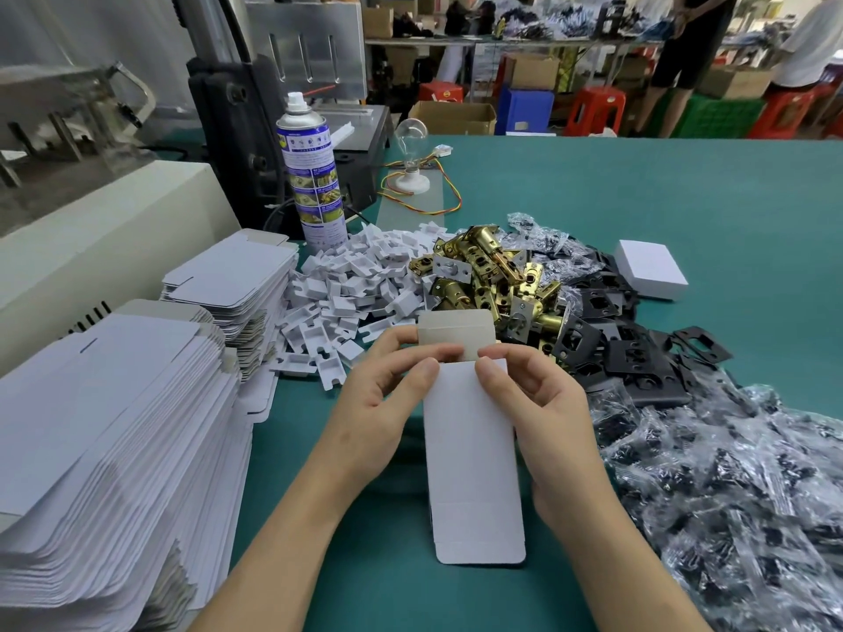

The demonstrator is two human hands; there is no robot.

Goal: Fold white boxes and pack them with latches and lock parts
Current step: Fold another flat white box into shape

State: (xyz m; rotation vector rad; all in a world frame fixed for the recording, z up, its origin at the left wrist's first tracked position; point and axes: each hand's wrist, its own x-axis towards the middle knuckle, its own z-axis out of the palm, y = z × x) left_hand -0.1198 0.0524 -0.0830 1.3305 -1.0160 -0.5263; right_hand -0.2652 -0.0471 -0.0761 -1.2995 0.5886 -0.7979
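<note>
I hold a flat white box blank [472, 449] upright over the green table, its grey top flap raised. My left hand [383, 399] pinches its upper left edge and my right hand [538, 403] pinches the upper right edge. Behind the blank lies a heap of brass latches [492, 275]. White plastic inserts [346, 294] are piled to their left, black strike plates [629, 353] to their right. Clear bags of dark lock parts [730, 485] cover the right side. Stacks of flat white blanks [105, 444] fill the left. One folded white box [650, 269] sits at the far right.
A spray can [312, 171] stands behind the inserts beside a black and grey machine [255, 130]. A light bulb on a white base [410, 148] with coloured wires sits further back. A beige machine housing [105, 239] borders the left. People stand among stools and crates at the far right.
</note>
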